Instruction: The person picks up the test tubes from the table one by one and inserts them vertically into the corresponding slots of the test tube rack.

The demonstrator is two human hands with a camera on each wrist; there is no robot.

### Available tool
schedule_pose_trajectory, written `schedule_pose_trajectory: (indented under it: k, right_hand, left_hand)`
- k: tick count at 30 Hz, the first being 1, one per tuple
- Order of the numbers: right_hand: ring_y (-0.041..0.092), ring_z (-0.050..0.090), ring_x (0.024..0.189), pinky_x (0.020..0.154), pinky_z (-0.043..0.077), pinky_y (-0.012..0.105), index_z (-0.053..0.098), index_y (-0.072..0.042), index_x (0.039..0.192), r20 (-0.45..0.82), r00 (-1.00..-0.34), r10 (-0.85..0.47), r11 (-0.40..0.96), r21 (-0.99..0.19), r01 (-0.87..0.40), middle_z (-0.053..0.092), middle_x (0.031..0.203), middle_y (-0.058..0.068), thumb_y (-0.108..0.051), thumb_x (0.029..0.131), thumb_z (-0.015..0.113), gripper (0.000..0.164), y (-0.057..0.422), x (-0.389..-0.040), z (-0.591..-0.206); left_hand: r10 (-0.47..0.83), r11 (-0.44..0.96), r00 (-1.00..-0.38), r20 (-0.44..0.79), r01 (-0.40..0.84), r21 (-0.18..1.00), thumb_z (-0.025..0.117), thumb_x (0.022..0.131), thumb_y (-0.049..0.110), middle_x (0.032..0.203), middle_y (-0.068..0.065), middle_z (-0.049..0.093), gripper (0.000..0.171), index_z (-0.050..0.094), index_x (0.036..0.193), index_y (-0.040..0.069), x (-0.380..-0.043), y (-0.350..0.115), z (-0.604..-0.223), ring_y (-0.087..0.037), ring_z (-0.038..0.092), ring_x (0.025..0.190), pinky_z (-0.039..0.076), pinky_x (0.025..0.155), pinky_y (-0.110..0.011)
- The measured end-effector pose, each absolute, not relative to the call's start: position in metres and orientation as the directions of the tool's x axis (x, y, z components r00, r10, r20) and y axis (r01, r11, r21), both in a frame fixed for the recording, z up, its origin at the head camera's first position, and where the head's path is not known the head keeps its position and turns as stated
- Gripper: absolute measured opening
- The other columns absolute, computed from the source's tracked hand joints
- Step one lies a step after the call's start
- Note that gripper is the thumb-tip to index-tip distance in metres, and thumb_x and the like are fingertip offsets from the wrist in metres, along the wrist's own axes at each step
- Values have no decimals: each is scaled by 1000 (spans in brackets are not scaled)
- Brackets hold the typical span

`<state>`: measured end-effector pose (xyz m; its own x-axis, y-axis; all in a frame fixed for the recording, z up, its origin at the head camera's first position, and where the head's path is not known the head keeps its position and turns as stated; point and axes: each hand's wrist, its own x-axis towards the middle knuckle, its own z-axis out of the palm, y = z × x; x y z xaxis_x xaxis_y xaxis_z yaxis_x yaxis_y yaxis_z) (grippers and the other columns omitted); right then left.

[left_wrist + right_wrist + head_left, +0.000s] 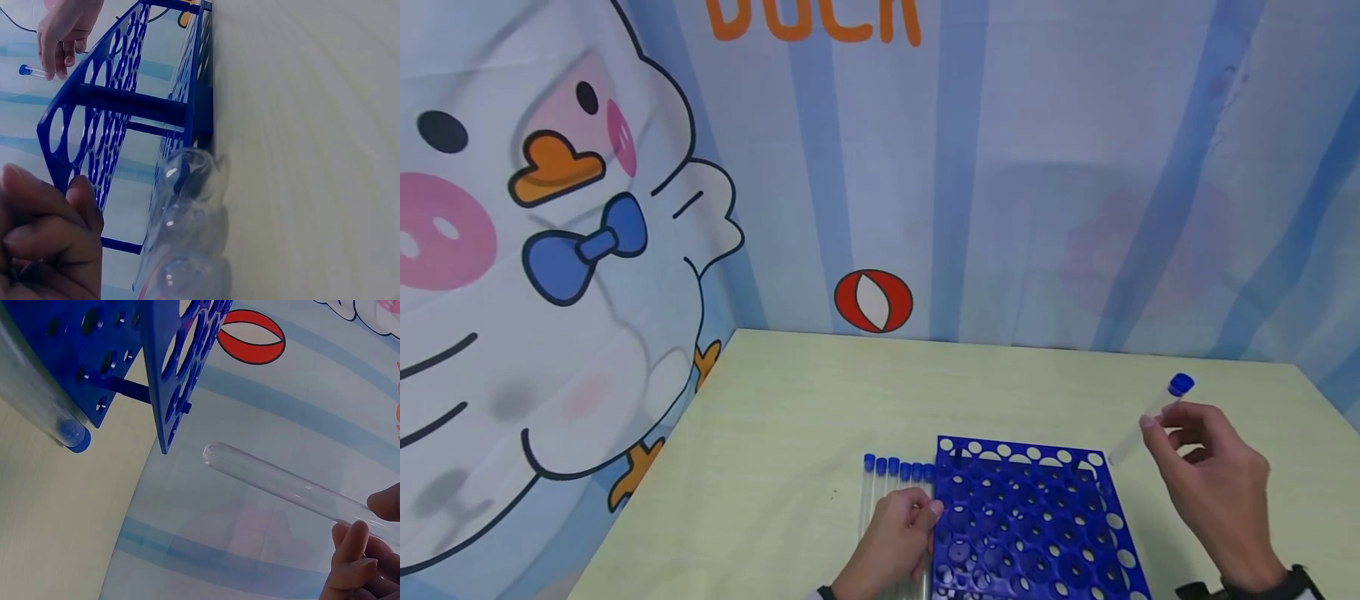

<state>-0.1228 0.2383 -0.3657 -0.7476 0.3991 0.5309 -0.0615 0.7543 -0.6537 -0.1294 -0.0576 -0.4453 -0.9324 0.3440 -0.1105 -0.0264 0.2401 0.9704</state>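
Note:
My right hand [1221,479] pinches a clear test tube [1138,433] with a blue cap between thumb and fingers. The tube is tilted, cap up, beside the far right corner of the blue test tube rack [942,446]. In the right wrist view its rounded bottom end [219,455] points toward the rack's holed top plate. At the rack's left side, my left hand [895,529] has curled fingers and grips the top plate's edge. In the left wrist view, the thumb and a finger [84,200] meet around that edge.
Several blue-capped test tubes [880,471] lie side by side left of the rack, partly behind the left hand. Another capped tube [37,387] lies beside the rack in the right wrist view. A printed cloth backdrop [1022,167] rises behind the pale table [790,400].

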Motion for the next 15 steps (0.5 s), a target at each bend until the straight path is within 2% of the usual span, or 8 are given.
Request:
schedule_pose_trajectory:
  k: [15]
  right_hand:
    - [-9, 42, 65, 57, 35, 6, 59, -5, 105, 538, -750, 386, 773, -632, -56, 63, 91, 10, -22, 86, 64, 26, 234, -132, -373]
  left_hand:
    - [343, 243, -932, -117, -33, 970, 49, 95, 20, 51, 1, 49, 25, 53, 78, 3, -130, -58, -447, -10, 39, 30, 30, 32, -23]
